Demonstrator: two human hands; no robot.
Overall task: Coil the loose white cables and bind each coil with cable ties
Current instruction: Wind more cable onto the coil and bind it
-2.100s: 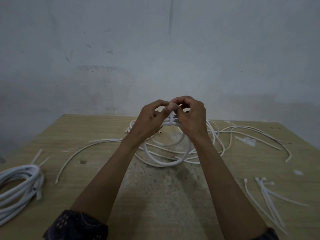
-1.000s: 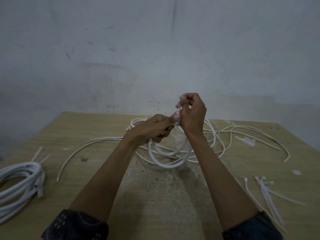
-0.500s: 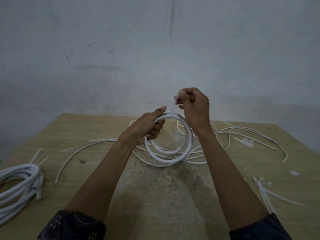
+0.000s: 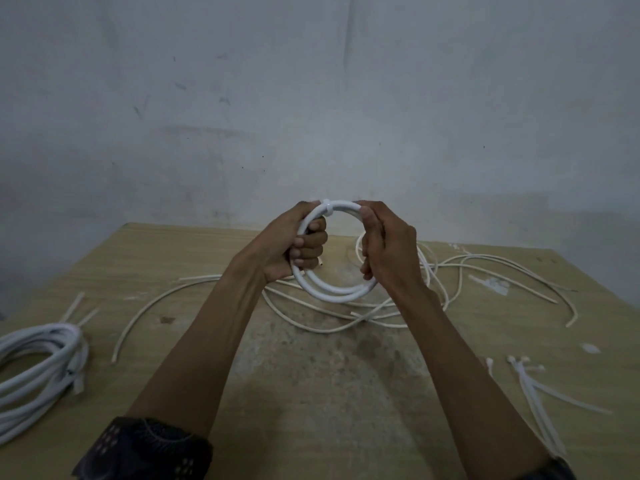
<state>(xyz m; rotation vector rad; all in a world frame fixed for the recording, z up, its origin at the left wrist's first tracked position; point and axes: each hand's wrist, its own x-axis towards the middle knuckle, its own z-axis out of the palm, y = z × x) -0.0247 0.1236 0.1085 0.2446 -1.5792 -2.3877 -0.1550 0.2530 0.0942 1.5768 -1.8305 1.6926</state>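
Note:
A small white cable coil (image 4: 332,292) stands upright in the air above the table, held on both sides. My left hand (image 4: 294,245) grips its left arc with the fingers curled through the loop. My right hand (image 4: 386,249) clasps its right arc. A cable tie (image 4: 327,208) wraps the strands at the top of the coil, between my two thumbs. Loose white cables (image 4: 460,271) lie tangled on the wooden table (image 4: 329,393) behind and below the coil.
A bigger bound coil (image 4: 38,362) lies at the table's left edge. Several spare cable ties (image 4: 540,393) lie at the right front. A long loose cable (image 4: 149,306) curves across the left middle. A grey wall (image 4: 311,98) rises behind the table.
My right hand has let go of the tie's tail above the coil and come down to clasp the coil's right side. The coil has turned upright facing me and risen slightly.

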